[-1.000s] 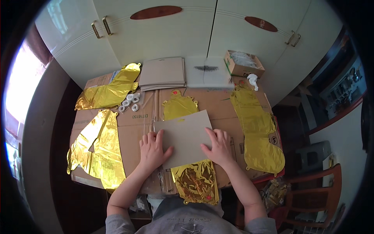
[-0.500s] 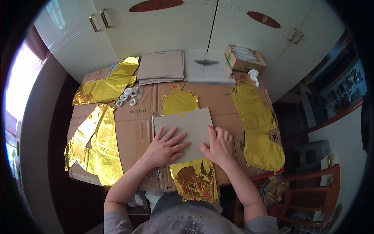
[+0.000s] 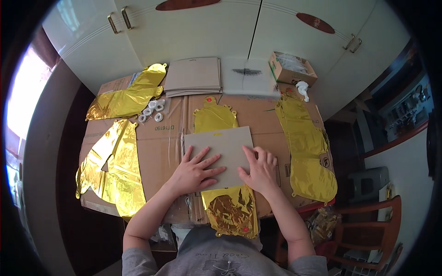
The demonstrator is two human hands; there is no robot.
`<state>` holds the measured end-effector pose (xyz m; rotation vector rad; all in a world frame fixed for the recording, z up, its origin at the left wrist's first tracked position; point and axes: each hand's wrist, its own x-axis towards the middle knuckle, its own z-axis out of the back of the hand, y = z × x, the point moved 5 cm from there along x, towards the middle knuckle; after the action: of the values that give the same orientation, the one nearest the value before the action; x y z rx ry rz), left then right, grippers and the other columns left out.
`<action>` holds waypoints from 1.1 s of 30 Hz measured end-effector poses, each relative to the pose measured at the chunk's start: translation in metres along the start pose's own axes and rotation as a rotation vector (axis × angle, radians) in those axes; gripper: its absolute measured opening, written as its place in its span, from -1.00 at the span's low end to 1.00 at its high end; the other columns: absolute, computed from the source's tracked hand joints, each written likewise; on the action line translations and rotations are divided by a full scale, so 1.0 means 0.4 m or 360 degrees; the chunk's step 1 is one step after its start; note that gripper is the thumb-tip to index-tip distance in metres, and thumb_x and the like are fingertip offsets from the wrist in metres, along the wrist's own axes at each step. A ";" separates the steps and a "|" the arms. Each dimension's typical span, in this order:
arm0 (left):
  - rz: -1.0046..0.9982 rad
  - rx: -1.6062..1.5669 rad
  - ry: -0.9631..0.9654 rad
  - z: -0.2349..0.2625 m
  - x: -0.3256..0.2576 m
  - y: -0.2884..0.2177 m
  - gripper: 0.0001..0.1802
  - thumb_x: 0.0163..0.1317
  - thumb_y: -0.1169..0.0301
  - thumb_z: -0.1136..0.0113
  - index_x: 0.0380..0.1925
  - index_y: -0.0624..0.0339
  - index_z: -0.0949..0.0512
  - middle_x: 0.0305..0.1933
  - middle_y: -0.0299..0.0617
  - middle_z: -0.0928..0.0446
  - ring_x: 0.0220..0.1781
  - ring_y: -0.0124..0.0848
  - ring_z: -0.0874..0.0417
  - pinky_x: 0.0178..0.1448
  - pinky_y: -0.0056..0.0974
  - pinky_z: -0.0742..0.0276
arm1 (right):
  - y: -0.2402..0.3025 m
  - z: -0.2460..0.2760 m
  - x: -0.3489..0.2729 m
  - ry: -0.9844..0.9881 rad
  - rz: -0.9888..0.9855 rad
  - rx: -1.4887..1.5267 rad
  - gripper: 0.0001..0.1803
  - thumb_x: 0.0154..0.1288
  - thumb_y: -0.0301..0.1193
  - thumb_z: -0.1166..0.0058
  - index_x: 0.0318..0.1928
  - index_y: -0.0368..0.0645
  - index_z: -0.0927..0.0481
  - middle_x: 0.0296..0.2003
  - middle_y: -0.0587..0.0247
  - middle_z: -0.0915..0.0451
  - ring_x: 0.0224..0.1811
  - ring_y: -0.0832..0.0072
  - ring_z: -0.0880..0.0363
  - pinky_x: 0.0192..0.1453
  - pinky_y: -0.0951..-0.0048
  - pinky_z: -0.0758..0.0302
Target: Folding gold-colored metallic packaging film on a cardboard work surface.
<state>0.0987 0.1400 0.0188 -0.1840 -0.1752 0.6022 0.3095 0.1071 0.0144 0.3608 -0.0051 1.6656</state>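
A flat grey-beige cardboard sheet (image 3: 230, 142) lies across a gold foil balloon, whose upper part (image 3: 215, 118) and lower part (image 3: 230, 211) show beyond the sheet. My left hand (image 3: 195, 172) rests flat on the sheet with its fingers spread. At the sheet's right edge, my right hand (image 3: 260, 170) has its thumb and index finger apart on the card, while the other fingers bend beyond the edge. Neither hand grasps the sheet visibly. The balloon's middle is hidden underneath.
More flat gold foil balloons lie at the left (image 3: 115, 165), far left (image 3: 129, 99) and right (image 3: 306, 152). Small white ribbon rolls (image 3: 152, 109), stacked cardboard sheets (image 3: 193, 76), a clear plastic pack (image 3: 248, 76) and a small box (image 3: 294, 69) stand behind. A wooden chair (image 3: 391, 221) is at right.
Both hands keep nearly the same places on the cardboard sheet. The whole view has shifted slightly.
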 end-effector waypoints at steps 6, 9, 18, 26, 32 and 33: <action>-0.0008 0.0046 -0.0020 -0.004 0.002 0.000 -0.51 0.29 -0.07 -0.12 0.25 -0.50 -0.48 0.49 -0.34 -0.26 0.57 -0.02 -0.10 0.54 0.34 0.20 | 0.007 0.002 -0.006 -0.0052 0.0227 0.0029 -0.41 0.22 -0.14 -0.15 0.29 0.24 -0.44 0.21 0.16 -0.35 0.29 0.13 -0.25 0.25 -0.03 -0.19; 0.0010 0.0041 -0.0024 0.001 0.004 -0.002 -0.51 0.29 -0.06 -0.12 0.24 -0.50 -0.49 0.48 -0.33 -0.27 0.56 -0.01 -0.11 0.53 0.34 0.19 | 0.004 -0.005 -0.006 -0.0009 0.0289 0.0075 -0.47 0.25 -0.17 -0.15 0.26 0.24 -0.49 0.23 0.18 -0.35 0.31 0.18 -0.25 0.27 -0.01 -0.18; 0.0012 0.0002 -0.0053 0.002 0.002 -0.003 -0.51 0.26 -0.03 -0.16 0.22 -0.48 -0.50 0.47 -0.32 -0.29 0.55 0.01 -0.13 0.53 0.35 0.18 | 0.016 0.014 -0.004 0.0026 0.0268 0.0096 -0.44 0.25 -0.03 -0.17 0.26 0.21 -0.50 0.23 0.20 -0.35 0.32 0.21 -0.25 0.29 0.02 -0.17; 0.0013 0.0012 -0.0032 0.003 0.005 -0.001 -0.52 0.26 -0.03 -0.16 0.21 -0.49 -0.51 0.46 -0.32 -0.29 0.55 0.00 -0.13 0.53 0.36 0.17 | 0.014 0.005 -0.001 0.0079 0.0283 0.0086 -0.37 0.23 -0.03 -0.20 0.31 0.20 -0.43 0.25 0.16 -0.32 0.35 0.17 -0.22 0.31 -0.01 -0.17; 0.0016 0.0006 -0.0074 -0.008 -0.004 0.005 -0.53 0.25 -0.05 -0.16 0.19 -0.50 -0.52 0.46 -0.36 -0.30 0.55 -0.03 -0.13 0.51 0.39 0.14 | 0.002 0.085 -0.126 0.0671 0.0792 0.0570 -0.24 0.13 -0.16 -0.27 0.37 0.18 -0.33 0.31 0.13 -0.26 0.39 0.09 -0.17 0.44 -0.05 -0.09; 0.0002 0.0002 -0.0096 -0.004 0.002 0.003 -0.54 0.26 -0.06 -0.15 0.18 -0.49 -0.54 0.45 -0.37 -0.31 0.54 -0.05 -0.15 0.50 0.39 0.11 | 0.007 0.113 -0.161 0.0741 0.0808 0.0460 -0.23 0.12 -0.18 -0.27 0.38 0.18 -0.32 0.33 0.16 -0.24 0.39 0.11 -0.17 0.44 -0.03 -0.10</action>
<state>0.0990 0.1413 0.0169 -0.1646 -0.2332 0.6094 0.3225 0.0348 0.0424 0.1851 0.5340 2.2295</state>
